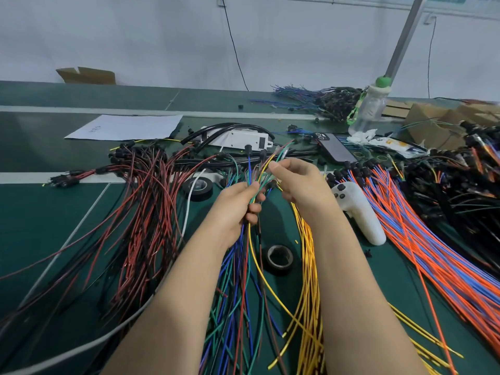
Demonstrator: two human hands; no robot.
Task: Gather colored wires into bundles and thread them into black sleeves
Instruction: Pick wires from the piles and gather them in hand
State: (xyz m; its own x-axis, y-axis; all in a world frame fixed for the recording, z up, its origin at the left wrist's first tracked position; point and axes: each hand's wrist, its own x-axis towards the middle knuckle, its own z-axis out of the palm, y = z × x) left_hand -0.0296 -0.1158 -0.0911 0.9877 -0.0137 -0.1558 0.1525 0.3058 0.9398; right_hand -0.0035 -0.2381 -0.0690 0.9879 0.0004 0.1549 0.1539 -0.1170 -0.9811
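Note:
My left hand (pixel 238 204) grips a small bundle of colored wires (pixel 257 174), blue, green, yellow and red, just above the green table. The wires fan upward from that fist, and their tails hang down between my forearms. My right hand (pixel 297 182) pinches the upper ends of the same wires with thumb and fingertips. Black sleeves (pixel 224 132) lie curved over a white box behind the hands. A sheaf of yellow wires (pixel 308 266) runs under my right forearm.
Red and black wires (pixel 146 212) spread at left, orange and blue wires (pixel 422 239) at right. Two black tape rolls (pixel 278 257) (pixel 198 186), a white handheld tool (pixel 359 212), a phone (pixel 335 147), a bottle (pixel 370 106) and a paper sheet (pixel 127 127) lie around.

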